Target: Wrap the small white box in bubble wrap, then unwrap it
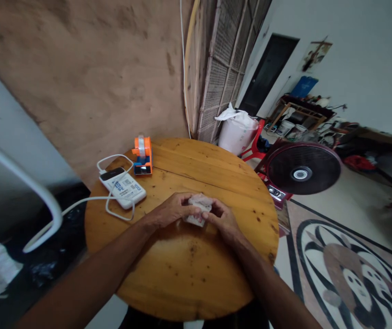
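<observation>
Both my hands rest on a round wooden table (182,269) and close around a small whitish crumpled packet (198,206) near its middle. My left hand (170,212) wraps the packet's left side with curled fingers. Pinching the packet's right side is my right hand (223,220). Most of the packet is hidden by my fingers, so I cannot make out what it is.
An orange and blue tape dispenser (142,156) stands at the table's far left. A white power bank (122,188) with a looped white cable (116,212) lies beside it. A dark floor fan (302,171), a white sack (237,130) and a patterned floor are to the right.
</observation>
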`<action>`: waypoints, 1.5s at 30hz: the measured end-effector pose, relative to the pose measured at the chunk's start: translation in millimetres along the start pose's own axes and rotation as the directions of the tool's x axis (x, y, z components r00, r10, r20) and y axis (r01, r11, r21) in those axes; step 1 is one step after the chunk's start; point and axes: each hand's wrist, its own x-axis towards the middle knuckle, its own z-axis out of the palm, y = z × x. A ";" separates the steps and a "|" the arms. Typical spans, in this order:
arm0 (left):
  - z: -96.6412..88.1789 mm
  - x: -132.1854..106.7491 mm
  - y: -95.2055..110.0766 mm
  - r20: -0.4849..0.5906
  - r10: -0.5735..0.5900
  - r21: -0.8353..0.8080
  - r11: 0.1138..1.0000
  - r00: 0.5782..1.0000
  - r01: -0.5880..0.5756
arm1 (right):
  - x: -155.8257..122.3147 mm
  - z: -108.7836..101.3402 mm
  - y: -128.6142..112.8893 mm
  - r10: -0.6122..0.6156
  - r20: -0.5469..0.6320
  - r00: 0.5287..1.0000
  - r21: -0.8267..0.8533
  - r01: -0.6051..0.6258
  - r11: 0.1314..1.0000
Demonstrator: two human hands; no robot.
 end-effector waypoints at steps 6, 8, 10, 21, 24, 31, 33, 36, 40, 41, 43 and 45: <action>-0.4 0.5 -2.0 -0.032 0.006 0.068 0.998 0.999 -0.003 | -1.0 -1.1 -0.7 0.026 -0.037 0.999 -0.051 -0.028 0.998; -0.6 -0.1 -1.8 -0.027 0.006 0.089 0.996 1.000 -0.003 | -1.1 -2.2 -2.0 0.033 -0.035 0.999 -0.064 -0.036 0.997; -0.6 -1.3 -0.4 0.011 0.009 0.096 0.995 1.000 -0.010 | -1.4 -3.4 -3.2 0.035 -0.028 0.999 -0.076 -0.037 0.996; 0.5 -1.2 -0.4 0.030 -0.032 0.057 0.998 0.999 0.030 | -1.9 -4.1 -6.0 -0.149 0.015 0.989 -0.358 0.144 0.923; 0.0 -0.2 -2.4 0.017 -0.028 0.042 0.999 0.999 0.027 | -2.8 -2.2 -6.1 -0.270 -0.025 0.963 -0.474 0.226 0.851; 0.6 -1.1 -0.1 -0.001 -0.059 0.040 0.997 0.998 0.059 | -4.0 -4.0 -0.6 -0.314 -0.085 0.946 -0.556 0.217 0.803; 1.0 -1.4 0.3 0.004 -0.065 0.048 0.997 0.998 0.064 | -3.9 -3.7 -0.9 -0.360 -0.093 0.928 -0.582 0.243 0.776; 0.9 -1.3 -0.7 0.020 -0.061 0.052 0.997 0.998 0.060 | -3.9 -2.9 -3.4 -0.456 -0.078 0.887 -0.618 0.316 0.720; 0.1 -0.4 -3.6 0.014 -0.066 0.064 0.996 0.998 0.065 | -4.6 -3.9 -6.2 -0.534 -0.051 0.844 -0.658 0.374 0.653; 0.0 -0.2 -4.2 0.010 -0.068 0.071 0.995 0.998 0.067 | -4.8 -4.6 -6.3 -0.544 -0.051 0.837 -0.665 0.378 0.644; 0.0 0.4 -5.5 0.005 -0.068 0.075 0.995 0.998 0.068 | -5.2 -6.1 -6.0 -0.562 -0.049 0.826 -0.669 0.391 0.633; 0.0 1.2 -6.8 0.002 -0.067 0.061 0.996 0.998 0.067 | -5.3 -7.5 -5.7 -0.573 -0.043 0.818 -0.664 0.405 0.628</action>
